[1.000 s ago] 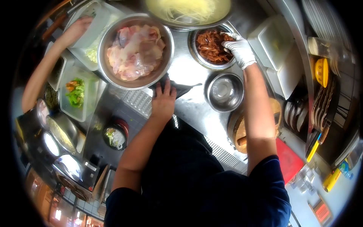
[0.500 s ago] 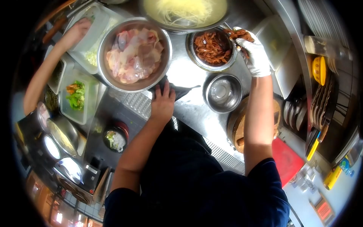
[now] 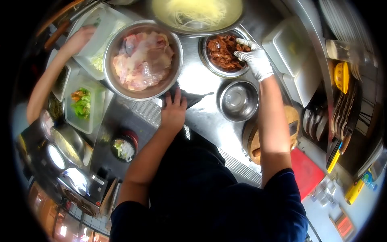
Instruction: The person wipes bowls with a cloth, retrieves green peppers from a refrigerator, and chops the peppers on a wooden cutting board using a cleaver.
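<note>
Brown strips (image 3: 223,54): heaped in a steel bowl (image 3: 230,74), on the counter's right side.
Right hand (image 3: 254,60): white-gloved, fingers partly curled, tips among the strips at the bowl's right edge; whether a piece is gripped cannot be told.
Left hand (image 3: 173,111): bare, fingers extended and slightly spread, resting on a black cloth (image 3: 196,98) just below the chicken basin (image 3: 178,68).
Chicken (image 3: 143,60): raw, piled in that basin, apart from both hands.
Small bowl (image 3: 239,101): just below the strips, no strips visible inside.
Progress, as judged: handling of strips under way, unfinished; a good heap remains in the bowl, the chicken untouched.
</note>
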{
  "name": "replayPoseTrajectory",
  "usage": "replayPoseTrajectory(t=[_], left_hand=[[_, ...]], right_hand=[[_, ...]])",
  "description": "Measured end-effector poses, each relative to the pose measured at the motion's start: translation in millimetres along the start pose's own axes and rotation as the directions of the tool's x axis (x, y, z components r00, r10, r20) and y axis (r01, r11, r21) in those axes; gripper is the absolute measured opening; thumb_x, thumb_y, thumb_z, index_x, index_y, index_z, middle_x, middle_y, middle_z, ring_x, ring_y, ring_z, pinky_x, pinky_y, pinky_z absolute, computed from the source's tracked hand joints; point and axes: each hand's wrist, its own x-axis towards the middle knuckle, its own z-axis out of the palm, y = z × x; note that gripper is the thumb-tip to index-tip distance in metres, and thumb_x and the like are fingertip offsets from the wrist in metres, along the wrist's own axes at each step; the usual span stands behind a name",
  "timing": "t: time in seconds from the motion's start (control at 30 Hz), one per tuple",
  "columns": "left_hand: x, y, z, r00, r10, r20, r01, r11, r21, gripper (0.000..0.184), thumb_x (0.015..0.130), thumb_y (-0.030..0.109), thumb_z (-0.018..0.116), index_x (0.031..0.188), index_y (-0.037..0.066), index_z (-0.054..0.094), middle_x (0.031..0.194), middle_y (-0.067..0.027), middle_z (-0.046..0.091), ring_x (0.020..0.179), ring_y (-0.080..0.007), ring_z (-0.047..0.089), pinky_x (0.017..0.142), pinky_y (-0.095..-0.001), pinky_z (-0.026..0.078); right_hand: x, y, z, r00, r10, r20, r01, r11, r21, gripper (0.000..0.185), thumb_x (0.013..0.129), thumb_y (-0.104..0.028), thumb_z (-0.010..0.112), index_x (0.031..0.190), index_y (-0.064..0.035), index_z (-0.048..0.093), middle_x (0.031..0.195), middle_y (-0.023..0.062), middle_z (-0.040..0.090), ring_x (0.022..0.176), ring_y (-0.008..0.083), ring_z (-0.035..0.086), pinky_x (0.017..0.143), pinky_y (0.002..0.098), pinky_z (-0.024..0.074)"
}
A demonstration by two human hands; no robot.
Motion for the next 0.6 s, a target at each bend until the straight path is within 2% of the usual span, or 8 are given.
replayPoseTrajectory(t=[0.07, 0.17, 0.27, 0.37, 0.4, 0.5, 0.53, 0.6], left_hand=[[0, 1, -4, 1.000, -0.001, 0.001, 0.001, 1.000, -0.007, 0.038, 0.096, 0.016, 0.060, 0.133, 0.007, 0.067, 0.164, -0.0214, 0.039, 0.140, -0.0514, 0.046, 0.110, -0.0588, 0.049], [1, 2, -4, 1.000, 0.001, 0.001, 0.000, 1.000, -0.006, 0.039, 0.096, 0.016, 0.059, 0.134, 0.007, 0.066, 0.165, -0.0213, 0.038, 0.141, -0.0517, 0.046, 0.110, -0.0581, 0.050], [0, 1, 1, 1.000, 0.005, -0.012, -0.005, 1.000, 0.001, 0.040, 0.096, 0.015, 0.060, 0.135, 0.007, 0.066, 0.164, -0.0213, 0.038, 0.140, -0.0517, 0.046, 0.109, -0.0581, 0.050], [0, 1, 1, 1.000, 0.012, -0.021, -0.011, 1.000, 0.009, 0.041, 0.095, 0.015, 0.061, 0.134, 0.007, 0.067, 0.164, -0.0213, 0.039, 0.139, -0.0516, 0.048, 0.108, -0.0585, 0.051], [-1, 1, 0, 1.000, 0.014, -0.021, -0.014, 1.000, 0.011, 0.041, 0.095, 0.015, 0.061, 0.134, 0.007, 0.067, 0.164, -0.0213, 0.039, 0.139, -0.0516, 0.048, 0.107, -0.0586, 0.052], [-1, 1, -3, 1.000, 0.017, -0.023, -0.016, 1.000, 0.008, 0.042, 0.095, 0.015, 0.062, 0.135, 0.007, 0.066, 0.164, -0.0215, 0.039, 0.139, -0.0519, 0.048, 0.107, -0.0589, 0.051], [-1, 0, 2, 0.999, 0.019, -0.031, -0.019, 0.999, 0.026, 0.043, 0.093, 0.016, 0.063, 0.136, 0.008, 0.066, 0.166, -0.0212, 0.036, 0.141, -0.0518, 0.045, 0.107, -0.0580, 0.052], [0, -3, 11, 0.998, 0.030, -0.048, -0.027, 0.998, 0.063, 0.047, 0.090, 0.018, 0.067, 0.137, 0.010, 0.066, 0.169, -0.0207, 0.031, 0.145, -0.0516, 0.041, 0.105, -0.0561, 0.054]], right_hand=[[-11, -15, -5, 0.996, 0.074, 0.052, -0.076, 0.996, 0.036, 0.048, 0.085, 0.000, 0.082, 0.131, -0.0010, 0.072, 0.099, 0.0062, 0.075, 0.076, 0.0098, 0.062, 0.069, 0.0267, 0.0522], [-15, -17, -10, 0.999, 0.043, 0.034, -0.044, 0.999, 0.018, 0.044, 0.088, 0.000, 0.080, 0.131, -0.0022, 0.073, 0.101, 0.0030, 0.074, 0.074, 0.0075, 0.059, 0.067, 0.0238, 0.0502], [-11, -6, -19, 0.996, -0.022, 0.087, -0.001, 0.966, 0.257, 0.039, 0.090, -0.002, 0.079, 0.128, -0.0026, 0.073, 0.102, 0.0031, 0.075, 0.074, 0.0070, 0.061, 0.066, 0.0217, 0.0501], [-14, -10, -25, 0.998, 0.067, 0.008, -0.064, 0.893, 0.445, 0.033, 0.092, -0.002, 0.077, 0.125, -0.0036, 0.073, 0.104, 0.0048, 0.077, 0.077, 0.0076, 0.065, 0.065, 0.0203, 0.0501], [-13, -11, -27, 0.999, 0.039, 0.019, -0.044, 0.885, 0.464, 0.030, 0.093, -0.001, 0.074, 0.123, -0.0035, 0.072, 0.106, 0.0078, 0.078, 0.083, 0.0091, 0.069, 0.064, 0.0181, 0.0507], [-17, -19, -35, 1.000, 0.004, 0.030, -0.020, 0.827, 0.562, 0.031, 0.094, 0.000, 0.072, 0.126, -0.0018, 0.071, 0.106, 0.0103, 0.077, 0.083, 0.0102, 0.071, 0.063, 0.0173, 0.0522], [-20, -30, -33, 1.000, -0.024, -0.002, 0.020, 0.792, 0.610, 0.033, 0.095, 0.000, 0.070, 0.128, 0.0010, 0.068, 0.107, 0.0127, 0.077, 0.078, 0.0111, 0.070, 0.062, 0.0179, 0.0546], [-19, -29, -46, 0.996, -0.070, 0.046, 0.022, 0.746, 0.665, 0.034, 0.098, 0.002, 0.065, 0.132, 0.0039, 0.064, 0.114, 0.0161, 0.073, 0.093, 0.0173, 0.073, 0.067, 0.0195, 0.0586]])
